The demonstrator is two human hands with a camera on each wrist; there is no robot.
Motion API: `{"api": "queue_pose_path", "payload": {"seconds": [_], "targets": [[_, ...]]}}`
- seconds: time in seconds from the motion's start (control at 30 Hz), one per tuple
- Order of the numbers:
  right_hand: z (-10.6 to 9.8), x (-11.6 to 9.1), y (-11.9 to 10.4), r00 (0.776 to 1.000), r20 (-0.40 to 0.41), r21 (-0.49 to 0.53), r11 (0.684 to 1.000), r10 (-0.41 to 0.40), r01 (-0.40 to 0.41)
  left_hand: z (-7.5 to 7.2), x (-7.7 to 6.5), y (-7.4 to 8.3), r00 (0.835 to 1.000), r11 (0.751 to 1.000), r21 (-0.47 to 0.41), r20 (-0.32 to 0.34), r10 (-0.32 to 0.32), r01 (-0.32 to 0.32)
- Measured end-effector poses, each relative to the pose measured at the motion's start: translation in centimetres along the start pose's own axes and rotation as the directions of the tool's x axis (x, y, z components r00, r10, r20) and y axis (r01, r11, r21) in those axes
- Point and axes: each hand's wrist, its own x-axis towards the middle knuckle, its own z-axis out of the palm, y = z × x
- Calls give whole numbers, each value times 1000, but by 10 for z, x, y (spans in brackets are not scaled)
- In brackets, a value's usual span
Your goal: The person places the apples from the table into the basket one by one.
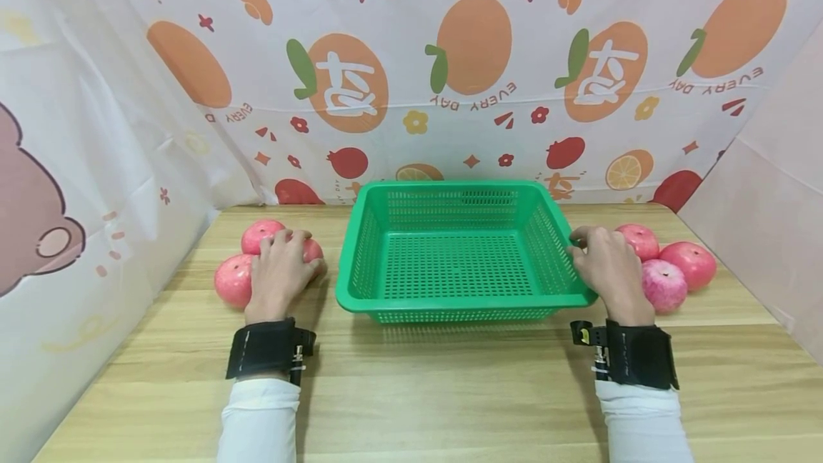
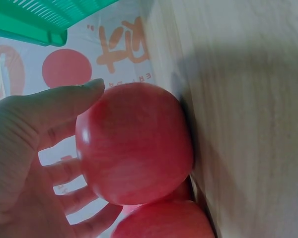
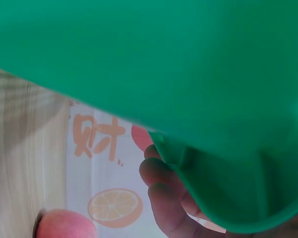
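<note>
My left hand [image 1: 281, 270] curves over a red apple [image 2: 136, 144] on the left of the table. In the left wrist view the thumb lies along the apple's near side, with the fingers behind it. Two more apples [image 1: 233, 281] [image 1: 260, 233] sit close beside that hand. A green plastic basket [image 1: 456, 304], with slotted walls and nothing in it, stands at the middle. At its right rim, my right hand [image 1: 607, 266] grips the edge; curled fingertips [image 3: 161, 173] show at the rim in the right wrist view, the rest partly hidden by the basket.
Right of the right hand, a pink-purple apple [image 1: 665, 286] and two red apples [image 1: 689, 265] [image 1: 638, 241] lie together. A fruit-printed cloth [image 1: 411, 91] hangs behind the wooden table [image 1: 450, 399] and along its sides. Each wrist wears a black strap [image 1: 262, 349].
</note>
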Motion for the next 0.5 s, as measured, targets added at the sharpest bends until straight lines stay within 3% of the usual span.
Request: {"api": "queue_pose_path", "payload": {"seconds": [0.3,0.5], "targets": [[-1,0,0,1000,30,15,1000,7,-7,0,-1,-2,999,1000,2,22,23,-23],[-1,-1,1,999,32,14,1000,11,-12,1,0,-2,995,999,-28,97,39,-36]]}}
